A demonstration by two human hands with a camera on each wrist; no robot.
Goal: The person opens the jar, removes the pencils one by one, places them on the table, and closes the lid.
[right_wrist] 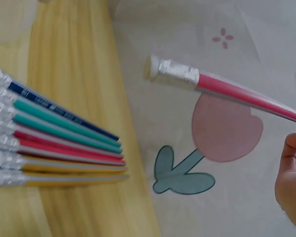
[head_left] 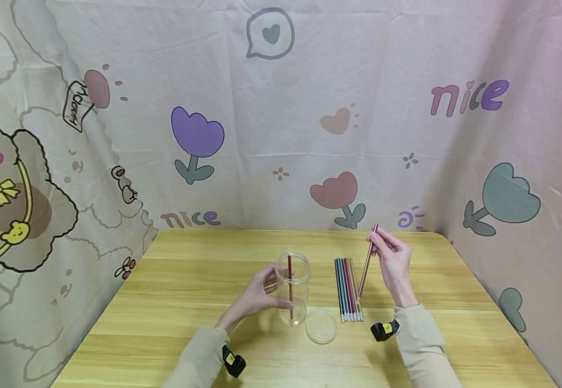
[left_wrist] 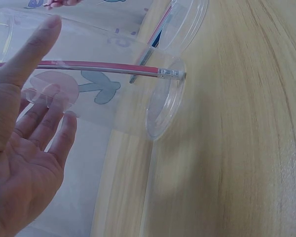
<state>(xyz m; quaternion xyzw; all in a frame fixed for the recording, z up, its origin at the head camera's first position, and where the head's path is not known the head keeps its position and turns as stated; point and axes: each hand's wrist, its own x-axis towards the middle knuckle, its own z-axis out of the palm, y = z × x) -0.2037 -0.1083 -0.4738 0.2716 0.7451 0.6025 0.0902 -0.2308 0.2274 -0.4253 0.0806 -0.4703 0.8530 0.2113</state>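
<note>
A clear plastic jar (head_left: 302, 299) stands open-topped on the table, its rounded base (left_wrist: 155, 118) low in the left wrist view. My left hand (head_left: 254, 299) holds it from the left, thumb on the near side and fingers behind the wall. Inside, one red pencil (head_left: 290, 285) stands upright with its eraser at the bottom. Raised to the right of the jar, my right hand (head_left: 393, 260) pinches another red pencil (right_wrist: 227, 90) near its upper end, eraser hanging down. Below that eraser lies a row of several pencils (head_left: 346, 285) in blue, green, red and yellow.
A clear round lid (head_left: 321, 327) lies flat on the wooden table (head_left: 203, 280), just right of the jar's base. Behind the table's far edge hangs a printed cloth (head_left: 271, 124), and it continues along both sides.
</note>
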